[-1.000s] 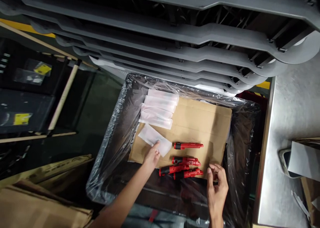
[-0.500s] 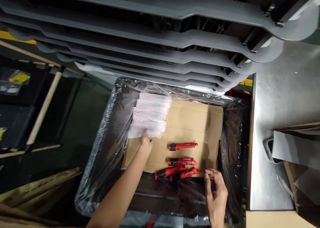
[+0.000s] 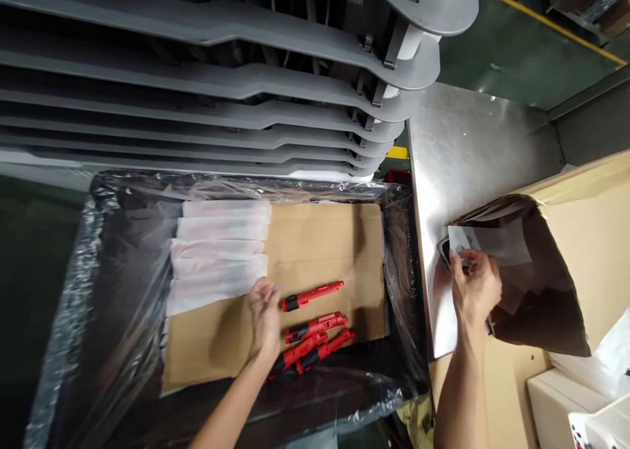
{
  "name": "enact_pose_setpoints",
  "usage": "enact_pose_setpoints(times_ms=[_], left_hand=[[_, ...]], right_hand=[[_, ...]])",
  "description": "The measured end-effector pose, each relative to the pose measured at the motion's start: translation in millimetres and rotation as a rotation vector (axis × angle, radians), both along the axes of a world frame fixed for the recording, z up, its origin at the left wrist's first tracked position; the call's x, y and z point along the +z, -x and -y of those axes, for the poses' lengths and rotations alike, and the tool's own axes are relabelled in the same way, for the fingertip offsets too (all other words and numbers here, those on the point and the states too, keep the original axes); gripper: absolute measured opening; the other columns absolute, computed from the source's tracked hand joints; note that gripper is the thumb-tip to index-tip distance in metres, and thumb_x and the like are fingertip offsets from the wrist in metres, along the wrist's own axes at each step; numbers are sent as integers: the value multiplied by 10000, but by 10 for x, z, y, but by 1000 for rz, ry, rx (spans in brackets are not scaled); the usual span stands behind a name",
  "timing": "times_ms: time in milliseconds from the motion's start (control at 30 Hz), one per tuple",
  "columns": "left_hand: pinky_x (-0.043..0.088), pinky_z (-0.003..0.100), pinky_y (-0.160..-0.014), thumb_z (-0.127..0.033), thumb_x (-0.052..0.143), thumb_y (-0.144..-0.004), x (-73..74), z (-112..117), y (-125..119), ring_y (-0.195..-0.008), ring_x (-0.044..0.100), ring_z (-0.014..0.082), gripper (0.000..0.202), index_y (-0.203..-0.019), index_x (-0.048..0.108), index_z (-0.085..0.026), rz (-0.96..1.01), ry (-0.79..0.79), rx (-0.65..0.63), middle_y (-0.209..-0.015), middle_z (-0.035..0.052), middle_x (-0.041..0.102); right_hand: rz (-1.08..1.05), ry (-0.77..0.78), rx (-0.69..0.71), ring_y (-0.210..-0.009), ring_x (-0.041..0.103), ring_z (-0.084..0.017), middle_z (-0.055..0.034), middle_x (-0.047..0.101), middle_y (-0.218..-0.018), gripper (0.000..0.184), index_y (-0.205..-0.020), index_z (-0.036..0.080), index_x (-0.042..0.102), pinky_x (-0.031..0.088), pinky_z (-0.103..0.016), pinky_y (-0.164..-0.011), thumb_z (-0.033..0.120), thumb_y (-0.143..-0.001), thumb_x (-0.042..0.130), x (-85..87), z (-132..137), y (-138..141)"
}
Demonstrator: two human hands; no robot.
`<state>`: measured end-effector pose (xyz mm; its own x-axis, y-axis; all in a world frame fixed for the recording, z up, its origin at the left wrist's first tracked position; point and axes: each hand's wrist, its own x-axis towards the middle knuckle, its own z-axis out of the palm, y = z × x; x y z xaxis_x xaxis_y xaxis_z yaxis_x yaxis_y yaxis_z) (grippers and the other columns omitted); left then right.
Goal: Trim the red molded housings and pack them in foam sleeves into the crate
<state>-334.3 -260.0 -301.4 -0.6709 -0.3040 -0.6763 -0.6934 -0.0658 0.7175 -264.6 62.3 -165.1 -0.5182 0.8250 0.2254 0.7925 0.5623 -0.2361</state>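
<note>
My right hand (image 3: 477, 285) reaches over the steel surface, thumb and fingers pinching the edge of a thin white sheet (image 3: 506, 242) at the mouth of a cardboard box. My left hand (image 3: 266, 304) is over the cardboard layer (image 3: 319, 239), fingers loosely bent, with nothing visible in them. It is close to the lowest of several white wrapped packets (image 3: 216, 291), through which some red shows faintly. Right beside it lies a red and black plastic part (image 3: 315, 295), apparently untouched. Below that are more such parts (image 3: 317, 327), some overlapping.
A bin lined with clear plastic film (image 3: 69, 304) surrounds the cardboard. Stacked grey curved panels (image 3: 295, 114) overhang its far side. On the right stand a steel table (image 3: 457, 147), the opened cardboard box (image 3: 546, 298) and a white container (image 3: 566, 403). A dark-screened device lies partly under the sheet.
My right hand has moved from the bin over to the white sheet and pinches it. My left hand has left the packets and shifted toward the red parts. The view has swung right.
</note>
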Motion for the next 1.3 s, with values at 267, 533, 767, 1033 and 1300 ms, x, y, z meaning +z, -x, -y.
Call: enact_pose_setpoints(times_ms=[267, 533, 767, 1033, 1300], left_hand=[[499, 289, -850, -448, 674, -822, 781, -619, -172, -946, 639, 226, 306, -1001, 718, -204, 15, -447, -412, -881, 59, 693], [483, 327, -903, -285, 852, -672, 1008, -577, -267, -1023, 622, 264, 515, -1161, 698, -238, 13, -738, -754, -1062, 59, 690], [458, 226, -617, -169, 815, -693, 410, -342, -96, -652, 588, 150, 143, -812, 737, -154, 173, -635, -442, -714, 15, 688], [349, 201, -488, -56, 736, -717, -96, -293, 337, -480, 521, 105, 152, -634, 647, -147, 333, -660, -334, -550, -12, 639], [536, 379, -703, -615, 718, -761, -356, -390, 157, -721, 702, 273, 596, -1057, 668, -100, 706, -939, -306, -779, 118, 740]], right_hand=[[-167, 278, 30, -713, 561, -197, -70, 664, -806, 467, -832, 169, 665, 404, -297, -655, 579, -904, 454, 108, 249, -111], [-302, 1291, 165, -573, 483, -135, 30, 525, -596, 444, -682, 197, 562, 406, -243, -551, 600, -869, 576, -94, 1449, -111], [-286, 1113, -16, -888, 684, -246, -116, 736, -990, 521, -1115, 156, 673, 542, -346, -758, 589, -828, 637, -407, 1439, -207], [-225, 1678, 146, -963, 698, -244, -84, 751, -1041, 516, -1085, 179, 695, 548, -402, -892, 458, -671, 825, -1012, 1490, -328], [-305, 1504, -99, -531, 565, -129, -5, 684, -645, 491, -802, 155, 664, 452, -242, -518, 603, -637, 782, -1457, 1752, -320]])
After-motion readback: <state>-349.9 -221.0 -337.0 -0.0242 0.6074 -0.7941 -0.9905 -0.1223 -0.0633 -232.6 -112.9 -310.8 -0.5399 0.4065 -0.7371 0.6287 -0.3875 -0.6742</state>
